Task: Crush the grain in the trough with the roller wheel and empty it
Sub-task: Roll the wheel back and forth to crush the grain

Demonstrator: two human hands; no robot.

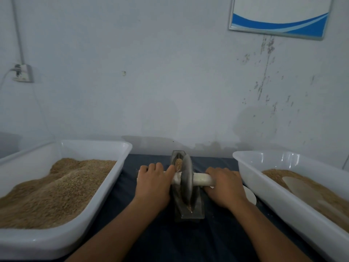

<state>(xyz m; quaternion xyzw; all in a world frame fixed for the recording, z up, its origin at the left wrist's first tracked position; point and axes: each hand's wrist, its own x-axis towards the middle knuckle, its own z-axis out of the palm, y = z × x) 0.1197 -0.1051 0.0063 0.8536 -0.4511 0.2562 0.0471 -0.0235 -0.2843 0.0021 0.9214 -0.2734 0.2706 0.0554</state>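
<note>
I see my left hand point(154, 183) curled over the left end of the white axle point(203, 179), fingers wrapped round it, and my right hand point(224, 188) gripping the right end the same way. Between my hands the axle passes through the roller wheel point(187, 182), a thin grey disc with a dull, stony face, standing upright on edge. The wheel sits in the trough point(197, 208), a narrow, dark, boat-shaped block with sloping sides that runs away from me toward the wall. Grain point(178, 163), tan and coarse, is heaped in the groove just beyond the wheel, and a little shows at the trough's near end.

Left of the trough stands a smooth white plastic tub point(120, 167), rectangular with rounded corners, piled with loose tan grain. Right of the trough a second white tub point(251, 176) holds a shallower layer with a pale scoop-like piece point(300, 188) lying on it. A white rounded object point(250, 194) peeks out beside my right wrist; I cannot tell what it is.

The trough rests on a dark blue cloth point(188, 241). Behind it rises a pale, scuffed wall point(170, 72), with a socket point(22, 72) far left and a framed blue-and-white board point(279, 16) upper right.
</note>
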